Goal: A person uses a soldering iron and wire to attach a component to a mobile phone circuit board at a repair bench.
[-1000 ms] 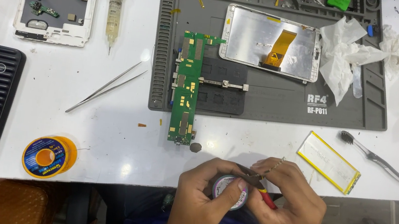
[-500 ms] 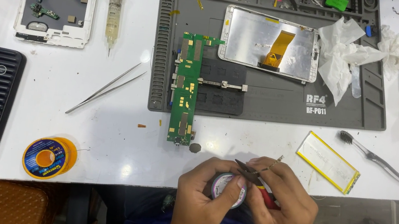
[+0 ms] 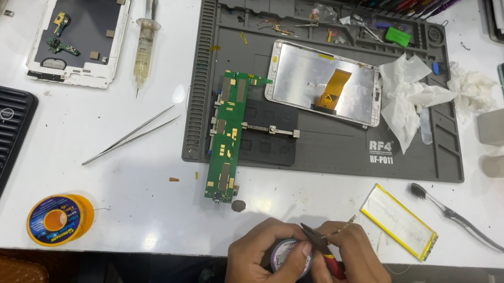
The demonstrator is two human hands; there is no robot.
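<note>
Both hands are low at the near edge of the white table (image 3: 130, 177), close to the body and touching each other. The left hand (image 3: 261, 269) is turned with its back to the camera; its fingers are curled and its thumb and forefinger pinch a small round spool (image 3: 290, 257) of thin wire. The spool is at the table edge between the two hands, and most of it is covered by the fingers, so only a pale round face shows. The right hand (image 3: 354, 278) is closed around small cutters (image 3: 317, 238) with red handles; the fingers are pressed together on the handles, and the dark tip points to the left, over the spool. A short braided strip (image 3: 344, 226) goes up and to the right from the tip; I cannot tell if the tip grips it or only touches it.

The red handles are almost fully hidden in the palm. Both wrists are cut off by the lower edge of the picture. Just above the hands, a green circuit board (image 3: 228, 135) lies half on the grey work mat (image 3: 341, 153) and half on the table. A flat battery (image 3: 400, 221) lies to the right, near the right hand but apart from it
</note>
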